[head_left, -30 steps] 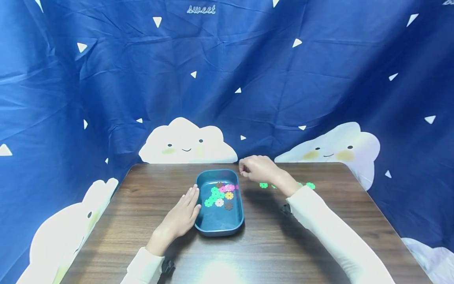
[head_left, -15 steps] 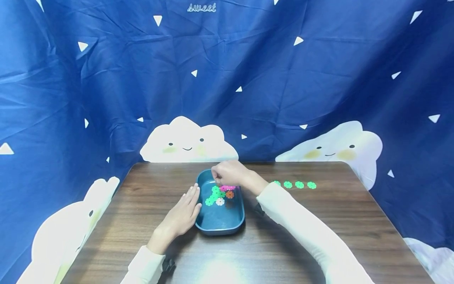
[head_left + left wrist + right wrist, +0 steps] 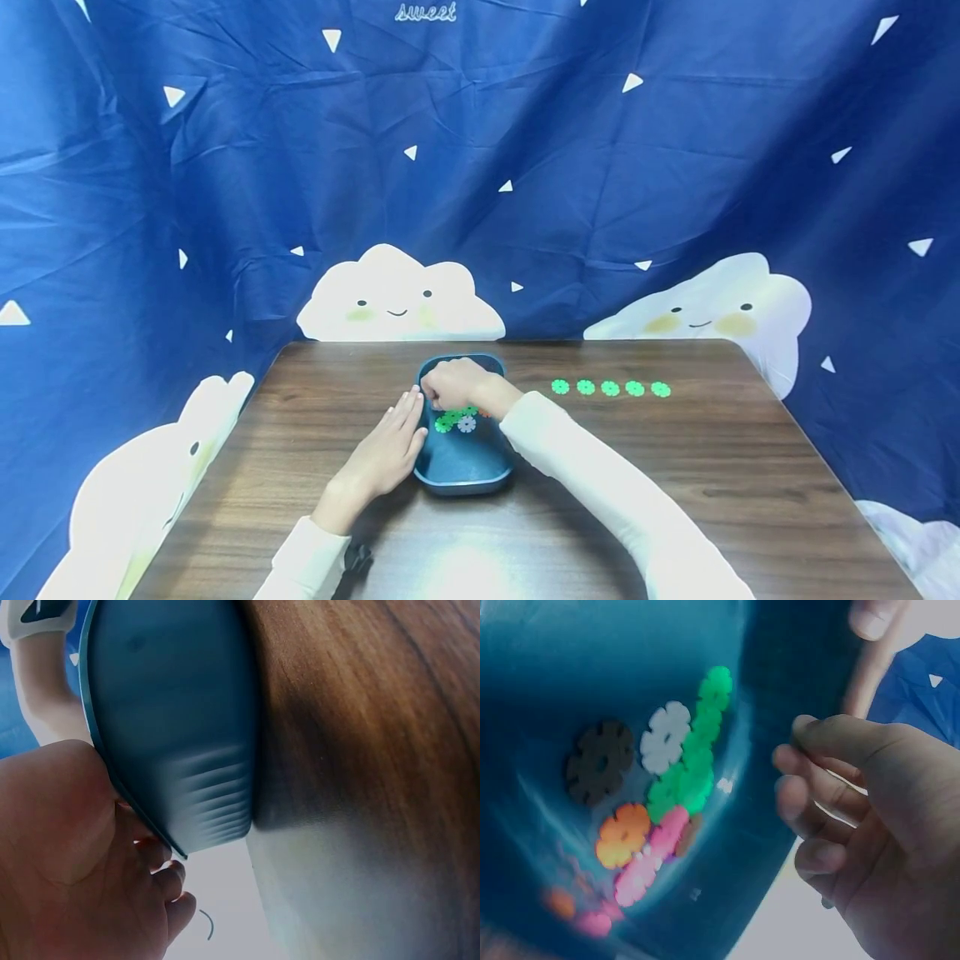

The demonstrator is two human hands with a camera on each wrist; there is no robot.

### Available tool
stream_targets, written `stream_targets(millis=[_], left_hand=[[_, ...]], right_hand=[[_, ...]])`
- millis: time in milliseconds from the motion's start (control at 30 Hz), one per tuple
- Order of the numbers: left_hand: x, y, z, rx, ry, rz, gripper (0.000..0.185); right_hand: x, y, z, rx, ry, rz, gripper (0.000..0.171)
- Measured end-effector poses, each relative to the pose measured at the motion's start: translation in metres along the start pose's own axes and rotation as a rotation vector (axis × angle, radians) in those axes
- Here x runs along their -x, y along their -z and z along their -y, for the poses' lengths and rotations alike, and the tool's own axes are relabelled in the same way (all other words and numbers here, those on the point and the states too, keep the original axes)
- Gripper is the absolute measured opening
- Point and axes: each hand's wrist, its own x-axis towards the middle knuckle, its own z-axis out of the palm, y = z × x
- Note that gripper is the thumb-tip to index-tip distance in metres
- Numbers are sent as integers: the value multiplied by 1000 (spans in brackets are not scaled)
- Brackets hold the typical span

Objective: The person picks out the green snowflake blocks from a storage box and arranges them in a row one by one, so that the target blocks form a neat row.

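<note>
A blue-green plastic tray [image 3: 462,486] holds flower-shaped snowflake discs: several green discs [image 3: 699,754], a white one [image 3: 666,739], a dark brown one [image 3: 600,762], an orange one [image 3: 622,835] and pink discs [image 3: 651,859]. Over the tray's far part is my right hand [image 3: 459,382], its fingers loosely bent and apart from the discs; nothing shows between them in the right wrist view. My left hand [image 3: 382,454] rests against the tray's left rim with straight fingers. From the head view, the right hand hides part of the pile.
A row of several green snowflake discs [image 3: 610,388] lies on the wooden table [image 3: 660,467] to the right of the tray. Behind the table's far edge hangs a blue curtain [image 3: 465,200] printed with white clouds.
My right hand has moved left from beyond the tray's right rim to above its inside. The whole green row has come into sight. My left hand has stayed at the rim.
</note>
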Motion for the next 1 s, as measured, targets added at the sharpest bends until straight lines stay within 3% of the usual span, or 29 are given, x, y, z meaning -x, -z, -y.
stream_targets(millis=[167, 333, 533, 700, 1000], left_hand=[[1, 3, -3, 0, 12, 4, 58], [1, 9, -7, 5, 38, 34, 58], [1, 10, -7, -5, 36, 38, 58], [2, 9, -7, 4, 22, 17, 58], [1, 6, -4, 17, 10, 19, 59]], right_hand=[[-7, -8, 2, -18, -62, 49, 7], [-10, -12, 3, -66, -124, 150, 6], [-12, -16, 6, -64, -173, 226, 24], [-15, -18, 10, -36, -181, 261, 28], [-14, -21, 12, -44, -214, 255, 21]])
